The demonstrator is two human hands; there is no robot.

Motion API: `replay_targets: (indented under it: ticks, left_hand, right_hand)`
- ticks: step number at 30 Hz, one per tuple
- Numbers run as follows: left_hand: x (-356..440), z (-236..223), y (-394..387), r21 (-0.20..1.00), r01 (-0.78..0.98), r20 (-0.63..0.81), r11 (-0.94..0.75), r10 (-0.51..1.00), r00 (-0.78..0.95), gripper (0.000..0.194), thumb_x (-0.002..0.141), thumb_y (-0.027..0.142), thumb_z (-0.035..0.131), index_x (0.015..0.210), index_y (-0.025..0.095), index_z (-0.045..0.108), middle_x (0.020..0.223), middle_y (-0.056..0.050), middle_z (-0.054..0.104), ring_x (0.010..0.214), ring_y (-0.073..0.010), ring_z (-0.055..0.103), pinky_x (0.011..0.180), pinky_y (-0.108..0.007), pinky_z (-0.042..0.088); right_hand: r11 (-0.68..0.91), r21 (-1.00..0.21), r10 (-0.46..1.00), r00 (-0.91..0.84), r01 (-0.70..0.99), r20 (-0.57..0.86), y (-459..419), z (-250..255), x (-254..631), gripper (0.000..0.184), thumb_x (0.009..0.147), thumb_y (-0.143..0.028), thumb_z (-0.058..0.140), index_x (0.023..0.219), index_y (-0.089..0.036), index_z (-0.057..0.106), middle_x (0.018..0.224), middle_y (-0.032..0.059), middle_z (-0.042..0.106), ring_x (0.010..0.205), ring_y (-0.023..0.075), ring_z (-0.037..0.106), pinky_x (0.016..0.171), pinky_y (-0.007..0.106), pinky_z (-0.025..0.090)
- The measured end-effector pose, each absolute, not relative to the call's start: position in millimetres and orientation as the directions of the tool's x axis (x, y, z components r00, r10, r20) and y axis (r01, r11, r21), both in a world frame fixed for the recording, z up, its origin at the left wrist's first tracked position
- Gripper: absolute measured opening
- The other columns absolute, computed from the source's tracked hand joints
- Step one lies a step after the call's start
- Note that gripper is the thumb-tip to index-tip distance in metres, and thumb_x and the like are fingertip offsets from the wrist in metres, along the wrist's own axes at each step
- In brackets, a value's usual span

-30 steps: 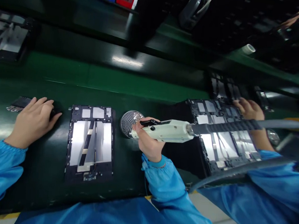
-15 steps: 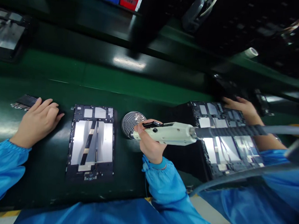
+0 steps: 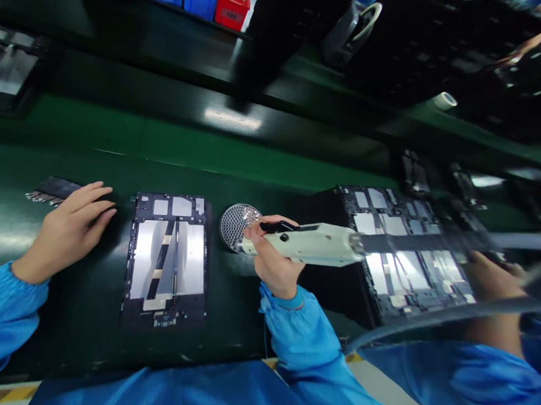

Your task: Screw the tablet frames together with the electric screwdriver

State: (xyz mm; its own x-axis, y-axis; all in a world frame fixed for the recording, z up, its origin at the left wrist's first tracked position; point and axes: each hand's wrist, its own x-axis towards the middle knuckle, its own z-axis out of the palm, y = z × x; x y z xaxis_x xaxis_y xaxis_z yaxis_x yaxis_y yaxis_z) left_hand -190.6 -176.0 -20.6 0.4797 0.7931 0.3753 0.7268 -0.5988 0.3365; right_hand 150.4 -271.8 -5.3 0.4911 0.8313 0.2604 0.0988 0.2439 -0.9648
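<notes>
Just below the frame's centre, electric screwdriver: the pale, corded tool (image 3: 327, 244) lies almost level across the view, narrow front end to the left, grey cord (image 3: 525, 241) leaving to the right.
Right hand: this hand (image 3: 278, 267), by far the nearer one to the tool, has its fingers closed round the narrow front part, just beside a black lever on the upper side.
Dish: a round metal dish (image 3: 233, 224) with a dimpled surface lies at the tool's front end, to the left of the right fingers. The front end reaches over the dish's lower right edge; whether it touches cannot be told. Small shiny pieces lie at the dish's upper right.
Opened device: a flat black frame with silver plates (image 3: 146, 250) lies left of centre, just left of the dish. Its long axis runs up and down the frame, almost square to the tool's, so the dish sits between device and grip.
Left hand: palm down at the left (image 3: 69, 230), left of the device and apart from it, fingers loosely bent and a little apart, with nothing seen between them. A small dark bundle (image 3: 54, 186) lies just beyond the fingertips' side; contact is unclear.
Right side of the frame: a stack of similar devices (image 3: 377, 199) stands partly behind the cord, with a co-worker's blurred hand (image 3: 497, 283) beside it.
</notes>
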Motion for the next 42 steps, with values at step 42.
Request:
replay_targets:
  ticks: [42]
  left_hand:
    - [-63.8,-24.6,-139.5,0.052,0.413,0.012,-0.909,0.414,0.910,0.049,0.106,0.040,0.036,0.146,0.016,0.053,0.154,-0.012,0.050,0.117,-0.0348,0.055,0.094,-0.049,0.043]
  right_hand:
    - [0.433,-0.899,0.777,0.480,0.060,0.407,-231.2,26.0,155.1,0.024,0.075,-0.011,0.070,0.095,-0.025,0.066,0.072,-0.0042,0.057,0.064,0.0136,0.059,0.061,0.033,0.054]
